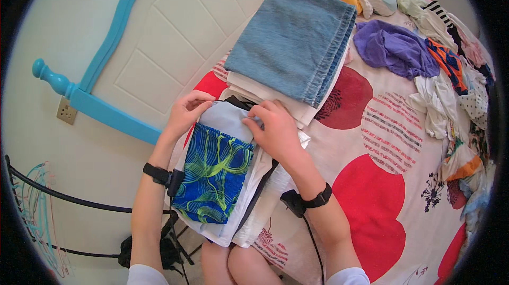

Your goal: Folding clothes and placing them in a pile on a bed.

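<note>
Head view: blue garment, green-swirled.

- Bright, soft, even light; its source cannot be told.
- Folded blue-and-lime swirl-patterned fabric garment: sharp, vivid.
- Far left of it — thin pastel hangers, blurry near the curved black fisheye rim.
- Far right of it — heaped multicoloured fabric clothes, softened.
</note>
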{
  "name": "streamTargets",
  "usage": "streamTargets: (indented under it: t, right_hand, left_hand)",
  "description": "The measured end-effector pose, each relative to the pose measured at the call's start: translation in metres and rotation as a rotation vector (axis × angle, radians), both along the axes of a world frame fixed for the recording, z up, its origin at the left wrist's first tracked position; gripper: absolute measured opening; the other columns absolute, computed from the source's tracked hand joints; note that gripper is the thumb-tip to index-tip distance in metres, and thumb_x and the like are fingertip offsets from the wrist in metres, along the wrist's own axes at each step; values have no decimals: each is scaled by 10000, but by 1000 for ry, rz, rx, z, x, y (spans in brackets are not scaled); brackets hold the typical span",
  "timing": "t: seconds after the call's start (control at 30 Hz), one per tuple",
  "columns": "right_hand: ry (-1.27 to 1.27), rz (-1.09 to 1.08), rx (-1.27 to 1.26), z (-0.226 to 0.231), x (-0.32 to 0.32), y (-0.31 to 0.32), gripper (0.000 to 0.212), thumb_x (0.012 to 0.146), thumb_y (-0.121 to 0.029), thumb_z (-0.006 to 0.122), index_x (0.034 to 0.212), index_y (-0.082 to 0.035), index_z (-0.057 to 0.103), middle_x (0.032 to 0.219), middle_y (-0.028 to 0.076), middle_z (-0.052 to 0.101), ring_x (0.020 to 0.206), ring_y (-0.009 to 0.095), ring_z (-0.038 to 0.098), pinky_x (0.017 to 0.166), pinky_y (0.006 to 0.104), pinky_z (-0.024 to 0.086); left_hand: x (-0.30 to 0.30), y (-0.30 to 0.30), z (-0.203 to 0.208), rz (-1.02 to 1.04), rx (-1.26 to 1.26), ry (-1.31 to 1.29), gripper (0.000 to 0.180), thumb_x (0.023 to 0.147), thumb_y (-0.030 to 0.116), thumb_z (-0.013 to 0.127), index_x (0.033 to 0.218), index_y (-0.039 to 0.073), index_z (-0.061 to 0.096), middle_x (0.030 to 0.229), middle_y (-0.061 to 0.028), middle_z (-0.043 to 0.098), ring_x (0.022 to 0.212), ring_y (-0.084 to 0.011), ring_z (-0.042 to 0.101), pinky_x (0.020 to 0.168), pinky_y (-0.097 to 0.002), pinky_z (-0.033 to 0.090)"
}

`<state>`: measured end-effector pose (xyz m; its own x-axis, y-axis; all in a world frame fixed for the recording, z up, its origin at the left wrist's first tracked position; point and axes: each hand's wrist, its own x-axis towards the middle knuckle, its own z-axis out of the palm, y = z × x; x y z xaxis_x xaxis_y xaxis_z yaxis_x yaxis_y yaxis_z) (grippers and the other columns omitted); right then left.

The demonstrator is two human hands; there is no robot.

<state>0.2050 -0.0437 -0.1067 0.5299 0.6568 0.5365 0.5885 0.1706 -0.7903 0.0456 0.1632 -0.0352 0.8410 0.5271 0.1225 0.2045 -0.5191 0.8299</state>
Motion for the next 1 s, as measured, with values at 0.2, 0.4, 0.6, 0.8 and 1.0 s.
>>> streamTargets:
  t: [0.2, 0.4, 0.6, 0.8, 1.0]
  right_hand:
    - [-24, -9, -23, -1, 2, 0, 160, 837, -217, 721, 855, -73, 655, 869, 105, 597, 925, 326, 584, 820, 445, 488]
    - [-12, 9, -13, 1, 3, -2, 164, 840, -223, 720, 857, -73, 657, 867, 107, 602, 928, 327, 585, 814, 445, 488]
    - [-43, 18, -20, 2, 4, -1, 161, 845, -225, 714, 864, -74, 660, 873, 112, 606, 936, 327, 587, 819, 445, 487]
    - [-21, 25, -36, 1, 5, -1, 164, 847, -227, 712, 862, -73, 657, 882, 113, 606, 937, 328, 588, 823, 443, 488]
    - [-18, 29, -16, 1, 7, -1, 162, 843, -216, 716, 856, -68, 651, 874, 110, 604, 928, 325, 591, 817, 439, 489]
  left_hand:
    - [2, -19, 16, -21, 153, 97, 140, 892, 23, 696, 1021, -16, 735, 1054, -81, 701, 996, -140, 650, 868, -271, 520]
    - [2, -9, 9, -9, 137, 87, 174, 866, 16, 721, 1036, -22, 730, 1067, -79, 703, 974, -148, 661, 862, -285, 542]
    - [3, -9, 3, -34, 105, 96, 107, 866, 10, 718, 968, -20, 728, 1034, -70, 696, 949, -141, 660, 859, -285, 541]
    - [0, 2, -10, -4, 118, 97, 77, 909, 55, 695, 959, -4, 691, 1006, -43, 686, 935, -113, 643, 839, -267, 521]
    - [0, 5, -14, 68, -61, -4, 95, 966, 123, 663, 1000, 34, 670, 994, -12, 672, 936, -92, 608, 865, -237, 475]
